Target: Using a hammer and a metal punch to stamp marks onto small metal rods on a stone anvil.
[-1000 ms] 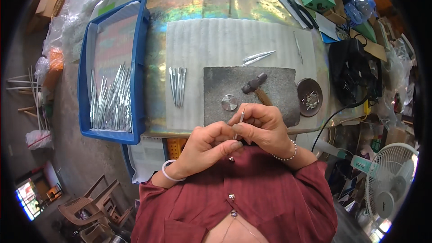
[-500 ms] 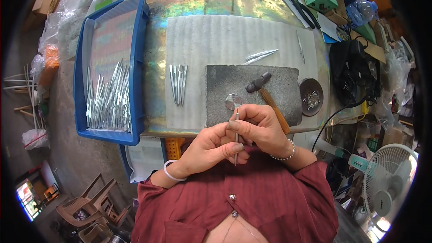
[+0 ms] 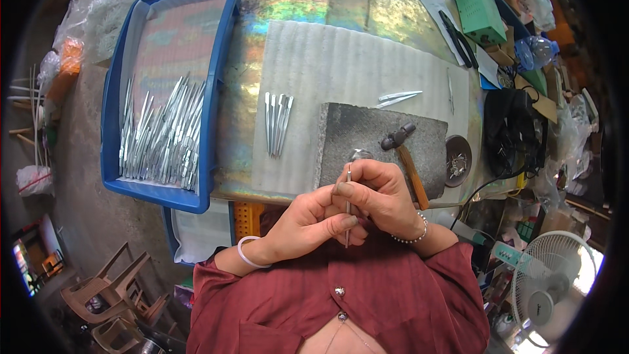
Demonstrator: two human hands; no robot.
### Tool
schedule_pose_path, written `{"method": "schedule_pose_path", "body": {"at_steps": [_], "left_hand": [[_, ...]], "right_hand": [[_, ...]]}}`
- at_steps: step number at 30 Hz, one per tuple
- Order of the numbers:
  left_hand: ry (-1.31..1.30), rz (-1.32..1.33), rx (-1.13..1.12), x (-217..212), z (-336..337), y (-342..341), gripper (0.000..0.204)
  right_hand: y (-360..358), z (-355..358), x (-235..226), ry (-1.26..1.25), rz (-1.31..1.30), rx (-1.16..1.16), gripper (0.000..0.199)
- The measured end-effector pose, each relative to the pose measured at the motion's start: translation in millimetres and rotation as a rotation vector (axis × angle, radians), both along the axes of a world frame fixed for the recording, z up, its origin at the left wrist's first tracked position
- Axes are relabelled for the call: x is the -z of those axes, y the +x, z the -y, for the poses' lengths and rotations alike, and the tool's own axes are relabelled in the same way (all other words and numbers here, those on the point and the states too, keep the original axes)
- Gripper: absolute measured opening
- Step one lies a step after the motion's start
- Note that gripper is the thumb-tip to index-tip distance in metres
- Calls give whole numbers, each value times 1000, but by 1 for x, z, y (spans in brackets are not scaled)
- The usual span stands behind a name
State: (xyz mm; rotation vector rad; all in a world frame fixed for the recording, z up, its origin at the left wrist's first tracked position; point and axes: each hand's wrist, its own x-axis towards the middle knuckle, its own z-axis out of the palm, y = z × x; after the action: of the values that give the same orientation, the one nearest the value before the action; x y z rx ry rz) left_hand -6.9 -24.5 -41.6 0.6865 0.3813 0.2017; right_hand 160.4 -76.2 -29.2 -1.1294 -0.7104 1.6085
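Left hand (image 3: 308, 219) and right hand (image 3: 388, 198) together pinch a thin metal rod (image 3: 348, 207) lengthwise before my chest. Just beyond, a grey stone block (image 3: 367, 126) bears a hammer (image 3: 408, 165) and a round metal disc (image 3: 360, 154), partly hidden by my fingers. Leftward, silvery rods (image 3: 274, 124) lie on white foam (image 3: 327, 59); farther left, a blue tray (image 3: 208, 124) holds many more.

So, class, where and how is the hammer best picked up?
Probably by the wooden handle, toward its free end, coming from the near side: the handle slants nearer and rightward, while the metal head lies farther off over the dark block.
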Motion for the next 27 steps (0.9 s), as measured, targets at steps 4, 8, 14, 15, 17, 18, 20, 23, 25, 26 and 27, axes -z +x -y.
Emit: {"method": "schedule_pose_path", "body": {"at_steps": [4,8,14,15,17,18,20,23,25,26,27], "left_hand": [[0,27,-36,9,0,-6,17],[1,51,-41,13,-1,-8,17],[-52,31,-5,11,-7,-6,17],[-60,29,-5,12,-7,-5,17],[-70,26,-3,12,-7,-5,17],[-56,25,-6,13,-6,-5,17],[-43,25,-7,13,-6,-4,16],[-49,12,-9,13,-6,-3,16],[-44,16,-12,15,-7,-3,17],[-40,19,-9,12,-8,-3,17],[-94,-2,-5,8,-9,-2,18]], "right_hand": [[-4,-7,-5,-69,35,-17,12],[-6,-12,-4,-22,25,-33,14],[-3,-14,0,-61,42,-33,15],[-4,-14,0,-62,33,-21,15],[-4,-14,0,-63,25,-7,15],[-4,-14,0,-67,26,-8,15],[-4,-14,0,-72,28,-7,15],[-3,-14,3,-67,24,-1,15],[-2,-15,6,-81,12,-15,17],[-2,-16,4,-78,15,-13,17],[-1,-16,1,-105,-20,-21,18]]}}
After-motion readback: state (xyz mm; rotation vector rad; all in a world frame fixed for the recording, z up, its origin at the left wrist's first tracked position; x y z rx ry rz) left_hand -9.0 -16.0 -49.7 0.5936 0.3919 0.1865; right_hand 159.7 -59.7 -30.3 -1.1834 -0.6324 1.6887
